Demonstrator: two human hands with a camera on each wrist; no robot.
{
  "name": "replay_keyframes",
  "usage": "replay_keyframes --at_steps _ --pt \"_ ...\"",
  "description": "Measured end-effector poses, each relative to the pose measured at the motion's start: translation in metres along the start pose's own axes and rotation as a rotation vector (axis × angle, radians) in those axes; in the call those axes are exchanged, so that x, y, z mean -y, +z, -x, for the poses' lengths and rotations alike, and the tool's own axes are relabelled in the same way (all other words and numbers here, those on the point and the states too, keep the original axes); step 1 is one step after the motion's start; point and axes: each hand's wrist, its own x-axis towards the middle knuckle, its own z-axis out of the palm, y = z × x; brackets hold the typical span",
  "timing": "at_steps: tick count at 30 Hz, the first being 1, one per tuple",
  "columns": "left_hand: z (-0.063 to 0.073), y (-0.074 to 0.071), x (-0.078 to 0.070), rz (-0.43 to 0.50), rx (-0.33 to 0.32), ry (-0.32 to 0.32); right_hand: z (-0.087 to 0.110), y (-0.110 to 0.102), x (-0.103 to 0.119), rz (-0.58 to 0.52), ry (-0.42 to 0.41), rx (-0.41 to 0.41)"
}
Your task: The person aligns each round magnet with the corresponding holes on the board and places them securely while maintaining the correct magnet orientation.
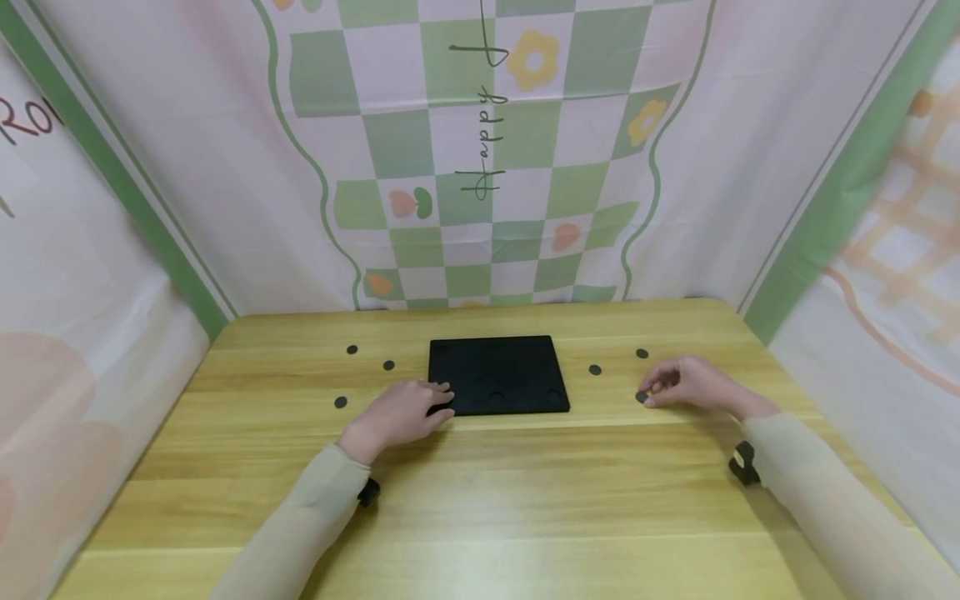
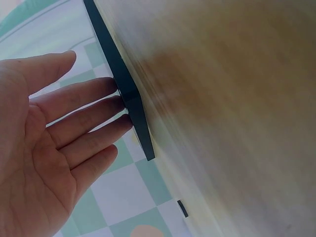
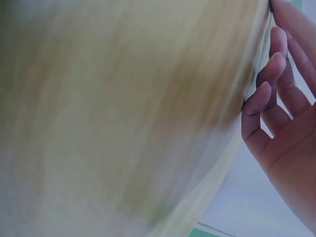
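Observation:
A flat black rectangular board (image 1: 495,375) lies on the table, with faint round recesses along its near edge. My left hand (image 1: 397,417) rests its straight fingers on the board's near left corner; in the left wrist view the fingertips (image 2: 123,118) touch the board's edge (image 2: 136,106). To the right of the board, my right hand (image 1: 690,385) pinches a small black disc (image 1: 641,397) between thumb and index finger, low at the tabletop. In the right wrist view only a sliver of dark disc (image 3: 271,8) shows at the fingertips, and the other fingers are curled.
Left of the board lie three black discs, the nearest to me being a disc (image 1: 341,402). On the right are two more, an inner disc (image 1: 595,370) and a farther disc (image 1: 642,353). Patterned curtains (image 1: 480,167) enclose the wooden table (image 1: 510,500) at back and sides.

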Motion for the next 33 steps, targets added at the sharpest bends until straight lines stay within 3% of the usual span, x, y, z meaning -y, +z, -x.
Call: replay_keyframes --at_steps 10,33 --pt "0.0010 0.0015 0.0024 -0.001 -0.010 0.015 -0.0017 0.0006 -0.0001 0.055 0.002 -0.019" --pt "-0.0007 0.0031 0.0025 0.001 -0.010 0.019 -0.0032 0.0037 0.0059 0.107 -0.096 -0.074"
